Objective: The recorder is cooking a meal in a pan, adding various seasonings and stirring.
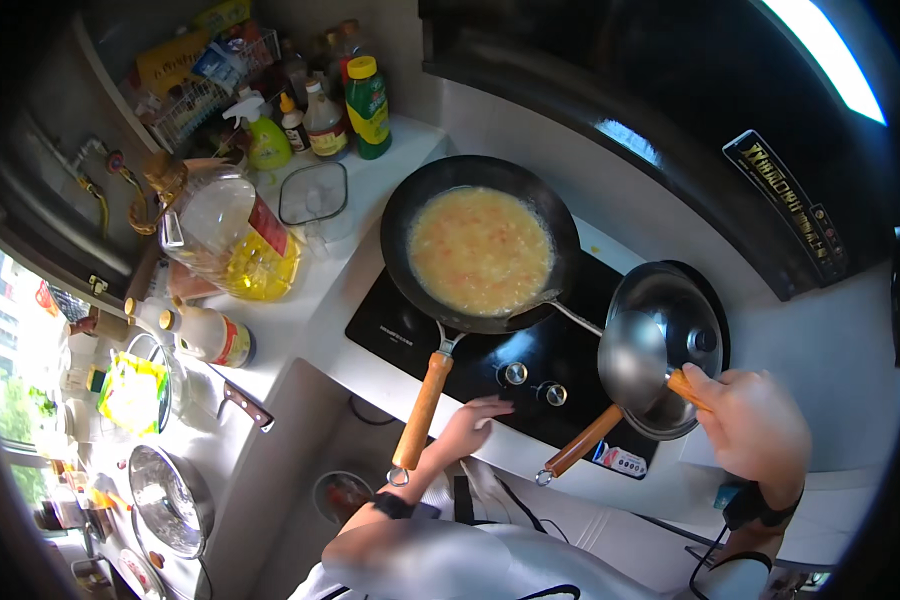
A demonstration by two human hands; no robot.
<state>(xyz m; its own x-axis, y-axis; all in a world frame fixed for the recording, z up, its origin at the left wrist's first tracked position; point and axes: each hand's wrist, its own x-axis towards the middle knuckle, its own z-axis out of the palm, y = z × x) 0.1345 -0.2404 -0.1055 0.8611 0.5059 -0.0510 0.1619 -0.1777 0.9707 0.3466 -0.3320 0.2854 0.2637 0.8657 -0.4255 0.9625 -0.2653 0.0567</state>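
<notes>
A black wok (pixel 480 169) with a wooden handle stands on the far-left part of the black glass cooktop (pixel 487 367). It holds a pale yellow soup (pixel 480 247) with orange-red bits. My right hand (pixel 761 427) grips the wooden handle of a metal wok spatula (pixel 577 319), whose blade dips into the soup at the near-right rim. The spatula passes over a second pan's lid (pixel 656 285). My left hand (pixel 472 424) rests at the cooktop's front edge, near two control knobs (pixel 516 373), fingers apart and holding nothing.
The second pan's wooden handle (pixel 585 442) juts over the front edge. A large oil jar (pixel 232 232), a glass container (pixel 315 195) and several bottles (pixel 367 109) crowd the left counter. A knife (pixel 247 405) and a steel bowl (pixel 169 502) lie nearer. A range hood (pixel 645 90) overhangs behind.
</notes>
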